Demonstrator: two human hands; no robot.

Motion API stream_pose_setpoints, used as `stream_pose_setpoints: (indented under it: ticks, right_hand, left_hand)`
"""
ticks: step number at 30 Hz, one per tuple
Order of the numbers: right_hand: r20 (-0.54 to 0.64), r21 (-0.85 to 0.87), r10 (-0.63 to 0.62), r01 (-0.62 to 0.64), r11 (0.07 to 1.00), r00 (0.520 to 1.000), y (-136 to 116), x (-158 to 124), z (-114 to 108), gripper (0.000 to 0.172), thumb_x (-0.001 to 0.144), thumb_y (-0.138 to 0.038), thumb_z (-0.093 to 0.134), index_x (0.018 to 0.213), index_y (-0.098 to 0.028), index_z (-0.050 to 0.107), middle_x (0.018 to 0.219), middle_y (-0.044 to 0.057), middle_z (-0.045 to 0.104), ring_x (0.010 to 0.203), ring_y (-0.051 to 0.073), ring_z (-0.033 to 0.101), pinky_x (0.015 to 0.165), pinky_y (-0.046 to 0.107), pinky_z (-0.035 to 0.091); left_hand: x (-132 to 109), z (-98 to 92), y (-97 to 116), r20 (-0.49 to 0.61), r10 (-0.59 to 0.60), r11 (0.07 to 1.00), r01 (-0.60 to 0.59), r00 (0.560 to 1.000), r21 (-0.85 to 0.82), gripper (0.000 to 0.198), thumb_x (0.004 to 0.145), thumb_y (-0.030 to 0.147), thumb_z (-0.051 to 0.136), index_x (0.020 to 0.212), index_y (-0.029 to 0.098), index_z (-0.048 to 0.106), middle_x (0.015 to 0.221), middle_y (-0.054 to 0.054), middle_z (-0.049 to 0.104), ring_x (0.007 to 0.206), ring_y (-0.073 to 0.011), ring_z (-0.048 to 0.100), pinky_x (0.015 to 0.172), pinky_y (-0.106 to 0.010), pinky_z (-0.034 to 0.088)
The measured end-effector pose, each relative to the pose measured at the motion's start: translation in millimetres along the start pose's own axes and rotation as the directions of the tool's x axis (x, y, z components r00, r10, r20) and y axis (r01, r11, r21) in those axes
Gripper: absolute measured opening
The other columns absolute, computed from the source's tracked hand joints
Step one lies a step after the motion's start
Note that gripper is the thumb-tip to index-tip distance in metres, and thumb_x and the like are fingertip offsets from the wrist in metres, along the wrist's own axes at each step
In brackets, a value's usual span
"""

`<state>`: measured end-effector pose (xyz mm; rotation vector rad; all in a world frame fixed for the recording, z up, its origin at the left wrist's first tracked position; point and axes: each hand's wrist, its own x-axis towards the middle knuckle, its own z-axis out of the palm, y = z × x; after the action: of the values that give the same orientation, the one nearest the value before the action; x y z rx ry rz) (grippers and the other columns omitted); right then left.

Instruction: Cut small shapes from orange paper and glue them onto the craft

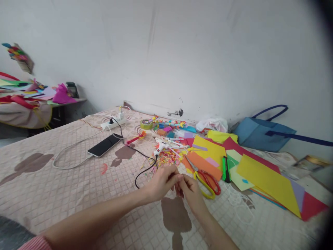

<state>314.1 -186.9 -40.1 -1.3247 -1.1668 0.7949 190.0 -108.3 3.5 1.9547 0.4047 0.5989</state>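
Left hand (162, 182) and right hand (191, 192) touch near the bed's (65, 194) front edge. Their fingers are pinched tight beside the scissors (205, 178).

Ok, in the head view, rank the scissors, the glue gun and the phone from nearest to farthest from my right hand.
1. Scissors, just to the right of the right hand.
2. Glue gun, beyond the hand and a little left.
3. Phone, far off to the left.

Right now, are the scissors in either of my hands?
No, the scissors lie partly on the orange paper beside the right hand, which meets the left hand fingertip to fingertip, apart from them.
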Motion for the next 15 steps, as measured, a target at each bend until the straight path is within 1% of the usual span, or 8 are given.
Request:
stream_pose_setpoints:
  ticks: [3,5,8,9,10,12,13,15]
  right_hand:
    - [0.056,0.013,0.012,-0.013,1.000,0.998,-3.0,-3.0,5.3,0.044,0.088,-0.051,0.044,0.060,-0.018,0.050,0.048,-0.003,0.046,0.041,0.009,0.041,0.040,0.021,0.031]
    - [0.077,0.044,0.008,-0.011,0.999,0.997,-4.9,-4.2,7.5,0.045,0.088,-0.051,0.042,0.058,-0.018,0.048,0.047,-0.003,0.046,0.040,0.009,0.041,0.041,0.021,0.031]
    - [0.024,0.092,-0.002,0.000,0.996,1.000,-6.0,-2.7,6.4,0.045,0.087,-0.051,0.044,0.057,-0.019,0.045,0.051,-0.003,0.048,0.041,0.008,0.042,0.040,0.021,0.030]
    - [0.004,0.097,0.000,-0.001,0.995,1.000,-5.8,-1.5,5.1,0.044,0.087,-0.051,0.045,0.057,-0.019,0.045,0.052,-0.003,0.048,0.041,0.008,0.042,0.040,0.021,0.030]
    - [-0.019,0.102,0.008,-0.006,0.995,1.000,-5.3,-0.2,3.5,0.044,0.087,-0.051,0.045,0.057,-0.019,0.045,0.051,-0.003,0.047,0.041,0.008,0.042,0.040,0.021,0.030]
    - [-0.057,0.094,0.019,-0.014,0.996,0.998,-3.6,1.9,0.7,0.044,0.086,-0.052,0.046,0.056,-0.019,0.046,0.050,-0.003,0.046,0.041,0.008,0.042,0.041,0.021,0.031]
    - [-0.072,0.081,0.022,-0.016,0.997,0.997,-2.4,2.4,-0.1,0.045,0.086,-0.052,0.046,0.056,-0.019,0.046,0.049,-0.004,0.046,0.041,0.008,0.042,0.041,0.021,0.031]
    - [-0.065,0.045,0.020,-0.017,0.999,0.998,0.1,2.0,0.4,0.044,0.086,-0.052,0.047,0.057,-0.018,0.047,0.048,-0.004,0.045,0.040,0.008,0.042,0.041,0.022,0.032]
  left_hand:
    - [-2.8,-6.8,-5.0,-0.064,0.065,0.977,-0.050,0.996,0.207,0.034,0.092,0.037,0.033,0.066,0.018,0.046,0.056,0.000,0.053,0.052,-0.0110,0.051,0.053,-0.023,0.037]
    - [-2.2,-13.2,-8.5,-0.152,0.086,0.951,-0.035,0.985,0.308,0.035,0.091,0.036,0.033,0.065,0.018,0.046,0.055,0.001,0.051,0.052,-0.0113,0.048,0.053,-0.024,0.034]
    - [1.5,-23.9,-13.8,-0.339,0.016,0.953,0.089,0.941,0.290,0.045,0.091,0.041,0.029,0.054,0.018,0.039,0.046,0.002,0.043,0.046,-0.0103,0.041,0.050,-0.024,0.031]
    - [2.5,-26.4,-15.2,-0.367,-0.013,0.956,0.119,0.930,0.268,0.049,0.091,0.044,0.029,0.050,0.019,0.037,0.042,0.003,0.040,0.044,-0.0101,0.039,0.049,-0.024,0.030]
    - [2.7,-27.8,-16.3,-0.360,-0.031,0.959,0.129,0.932,0.251,0.051,0.090,0.047,0.030,0.048,0.018,0.035,0.040,0.003,0.039,0.043,-0.0098,0.039,0.048,-0.024,0.030]
    - [0.6,-26.1,-17.0,-0.306,-0.032,0.967,0.106,0.952,0.231,0.051,0.088,0.049,0.036,0.048,0.018,0.037,0.041,0.003,0.040,0.043,-0.0094,0.039,0.048,-0.023,0.029]
    - [-1.6,-23.2,-16.7,-0.267,-0.015,0.973,0.075,0.964,0.217,0.047,0.087,0.049,0.040,0.051,0.017,0.041,0.044,0.003,0.044,0.045,-0.0092,0.039,0.047,-0.023,0.029]
    - [-7.4,-14.9,-15.4,-0.174,0.030,0.985,0.001,0.984,0.173,0.033,0.082,0.046,0.051,0.067,0.017,0.050,0.055,0.002,0.052,0.050,-0.0097,0.043,0.048,-0.022,0.031]
